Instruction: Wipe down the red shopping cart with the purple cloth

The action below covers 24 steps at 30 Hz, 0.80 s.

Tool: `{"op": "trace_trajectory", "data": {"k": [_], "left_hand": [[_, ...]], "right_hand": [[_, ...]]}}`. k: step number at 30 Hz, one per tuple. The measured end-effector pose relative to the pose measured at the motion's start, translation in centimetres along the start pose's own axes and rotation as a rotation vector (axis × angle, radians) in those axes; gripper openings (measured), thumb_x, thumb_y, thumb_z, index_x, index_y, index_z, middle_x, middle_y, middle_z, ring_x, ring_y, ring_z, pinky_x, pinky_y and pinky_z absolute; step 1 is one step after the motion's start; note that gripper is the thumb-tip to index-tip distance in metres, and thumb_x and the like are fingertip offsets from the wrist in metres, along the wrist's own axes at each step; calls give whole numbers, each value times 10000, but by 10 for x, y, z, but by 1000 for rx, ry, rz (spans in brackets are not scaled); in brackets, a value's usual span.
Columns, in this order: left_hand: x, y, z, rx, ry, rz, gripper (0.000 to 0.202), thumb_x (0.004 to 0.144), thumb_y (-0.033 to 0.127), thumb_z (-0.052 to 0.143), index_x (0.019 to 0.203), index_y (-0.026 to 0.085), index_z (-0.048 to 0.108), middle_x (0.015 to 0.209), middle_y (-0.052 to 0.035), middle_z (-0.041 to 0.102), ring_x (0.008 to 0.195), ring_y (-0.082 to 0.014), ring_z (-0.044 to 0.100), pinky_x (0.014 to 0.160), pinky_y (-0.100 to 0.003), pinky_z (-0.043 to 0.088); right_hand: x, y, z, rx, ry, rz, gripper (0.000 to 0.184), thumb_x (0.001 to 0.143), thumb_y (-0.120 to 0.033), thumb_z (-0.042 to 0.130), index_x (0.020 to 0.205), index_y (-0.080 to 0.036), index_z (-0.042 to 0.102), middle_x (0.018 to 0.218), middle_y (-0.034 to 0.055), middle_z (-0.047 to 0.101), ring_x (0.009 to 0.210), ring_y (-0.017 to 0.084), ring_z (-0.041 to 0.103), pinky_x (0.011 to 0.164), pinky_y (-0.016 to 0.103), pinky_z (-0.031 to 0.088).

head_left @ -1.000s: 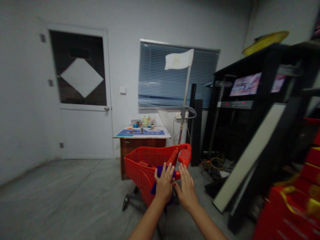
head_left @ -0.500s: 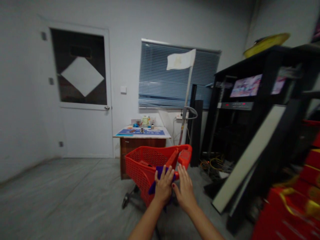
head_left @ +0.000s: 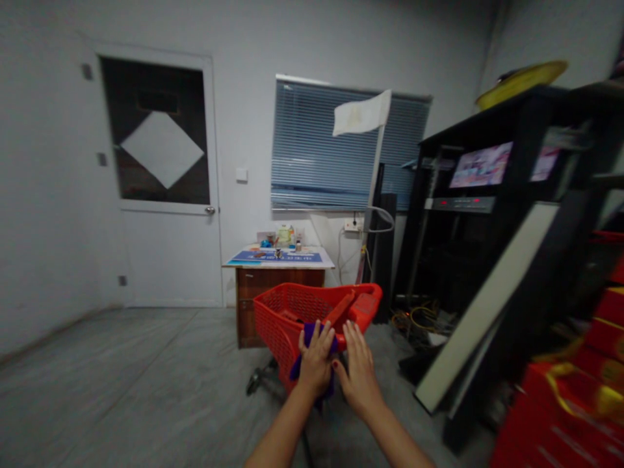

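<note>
A red plastic shopping cart (head_left: 275, 318) with lattice sides stands before me on dark wheels. My left hand (head_left: 316, 361) lies over a purple cloth (head_left: 311, 331) and holds it at the cart's near side, fingers stretched and slightly spread. Part of the cloth is hidden under the palm. My right hand (head_left: 358, 367) is open beside it, fingers extended and thumb apart, close to the cart's rim near the handle end. Nothing shows in it; whether its fingertips touch the rim I cannot tell. A white flag (head_left: 361, 115) on a pole rises behind the handle end.
Behind the cart is a wooden desk (head_left: 246, 318) with a blue-and-white sheet and small items on top. On the right stand a black rack (head_left: 524, 143) with a screen, a leaning pale panel (head_left: 487, 305), cables (head_left: 419, 315) and red boxes (head_left: 536, 416). A white door (head_left: 170, 257) is at left.
The cart and its flag have shifted a little to the right in view. Both hands stay nearly in place, the left still on the purple cloth.
</note>
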State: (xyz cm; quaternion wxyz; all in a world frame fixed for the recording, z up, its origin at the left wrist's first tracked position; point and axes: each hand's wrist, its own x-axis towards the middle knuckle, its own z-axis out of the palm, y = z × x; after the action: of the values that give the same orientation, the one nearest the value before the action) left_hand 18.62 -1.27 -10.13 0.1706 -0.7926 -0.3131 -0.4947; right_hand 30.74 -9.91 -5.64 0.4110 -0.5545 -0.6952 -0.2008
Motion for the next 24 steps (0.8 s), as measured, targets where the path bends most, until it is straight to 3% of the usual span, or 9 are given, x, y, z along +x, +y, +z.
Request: {"op": "trace_trajectory", "data": {"k": [3, 6, 10, 17, 24], "left_hand": [[-3, -3, -1, -25, -20, -118, 641, 919, 128, 345, 1516, 229, 134, 1486, -111, 410, 1432, -220, 240, 1133, -524, 111], [0, -3, -2, -53, -52, -113, 644, 934, 128, 322, 1520, 234, 77, 1505, -108, 380, 1436, -219, 228, 1132, -530, 113], [8, -4, -8, -89, -110, -9, 616, 940, 182, 357, 1512, 265, 144, 1499, -87, 396, 1431, -230, 243, 1138, -544, 67], [16, -10, -22, -76, -197, -141, 548, 970, 204, 308, 1503, 269, 198, 1469, -88, 446, 1417, -229, 280, 1136, -550, 85], [27, -10, -40, -117, -274, -83, 499, 978, 215, 322, 1471, 278, 282, 1429, -68, 500, 1402, -219, 315, 1146, -564, 98]], "right_hand": [[1, -2, 1, -6, 7, -2, 688, 968, -515, 324, 1525, -211, 57, 1543, 113, 271, 1425, 293, 204, 1081, 515, 328], [0, -2, 4, -11, 6, 4, 706, 963, -528, 331, 1525, -203, 53, 1543, 117, 269, 1425, 295, 203, 1084, 519, 320], [-1, -3, 7, -17, -13, 23, 704, 964, -526, 323, 1526, -205, 46, 1544, 117, 266, 1424, 296, 203, 1091, 524, 306], [0, -11, 7, -37, -21, 53, 722, 964, -529, 317, 1526, -212, -4, 1555, 109, 242, 1426, 292, 202, 1095, 515, 303], [-2, -13, 8, -39, -38, 65, 720, 965, -531, 299, 1526, -210, -19, 1566, 109, 212, 1432, 290, 185, 1102, 511, 295]]}}
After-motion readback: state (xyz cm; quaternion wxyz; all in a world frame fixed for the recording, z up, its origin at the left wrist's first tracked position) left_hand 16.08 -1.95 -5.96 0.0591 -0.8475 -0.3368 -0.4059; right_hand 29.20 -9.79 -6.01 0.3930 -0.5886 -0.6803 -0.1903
